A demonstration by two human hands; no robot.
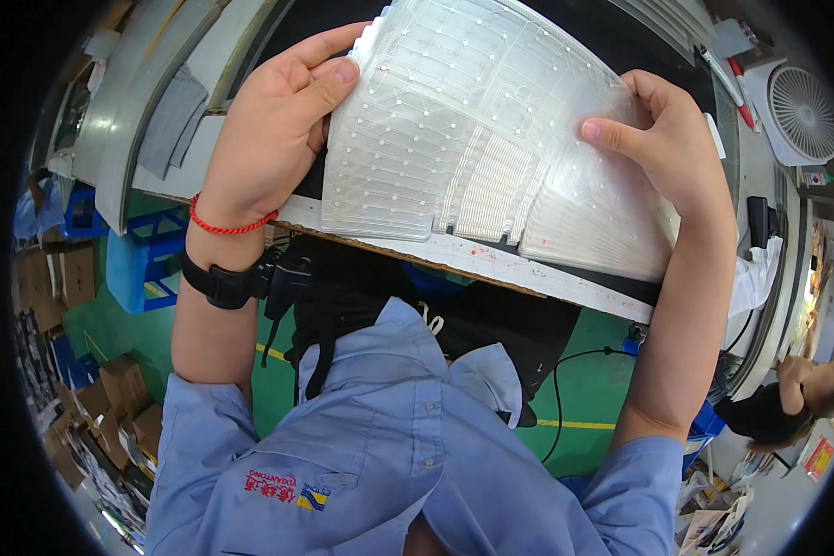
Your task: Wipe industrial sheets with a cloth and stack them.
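Note:
A fanned stack of clear plastic membrane circuit sheets [435, 102], printed with fine silvery traces and white dots, spans the space between my hands. My left hand [273, 125] pinches the stack's left edge, thumb on top and fingers curled behind. At the right side, my right hand [667, 144] grips the sheets with the thumb pressed on the top face and the fingers partly hidden behind the edge. Ribbon-like tails [493, 190] lie along the near side of the stack, close to the front edge of the white work table [454, 252].
A white fan [802, 111] stands at the right, near a red pen [740, 93]. Grey cloth [173, 120] lies at the left. A blue stool [144, 264] stands on the green floor. Behind, at the lower right, is another person [778, 408]. A black cable [558, 398] hangs below the table.

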